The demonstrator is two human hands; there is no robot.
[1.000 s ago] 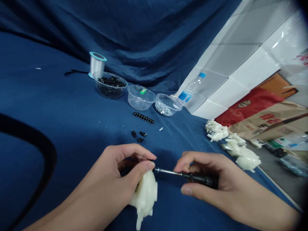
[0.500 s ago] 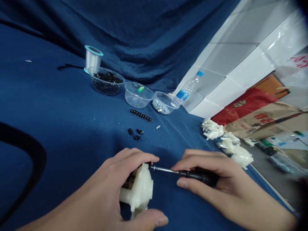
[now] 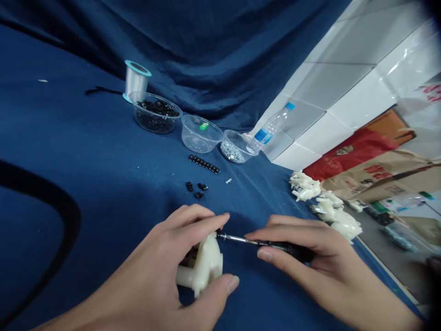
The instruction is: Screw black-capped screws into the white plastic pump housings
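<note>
Hands apart, each gripping something. Left hand (image 3: 168, 259) clamped on white plastic part (image 3: 208, 262): fingers over its top, thumb out along the near right side. Part sits low centre, just above or on the blue cloth surface (image 3: 103, 184), cannot tell if touching. Right hand (image 3: 317, 253) wrapped around the black handle of the screwdriver (image 3: 236, 238), index finger forward near the shaft. Shaft points left, roughly level; tip at a small black piece (image 3: 218, 233) by the part's top edge. Contact too small to confirm.

Beyond the hands: 3 loose black bits (image 3: 189, 186), 1 small screw (image 3: 228, 181) to their right, 1 black ridged strip (image 3: 203, 164) behind them. Further back, 3 clear bowls in a row: left bowl (image 3: 144, 124) holds black pieces, middle bowl (image 3: 200, 145) shows a green sticker, right bowl (image 3: 247, 154) holds small metal pieces. Spool (image 3: 136, 82) behind left bowl, bottle (image 3: 272, 126) beside right bowl. More white parts (image 3: 346, 225) piled at right, near the red bag (image 3: 351, 149).
</note>
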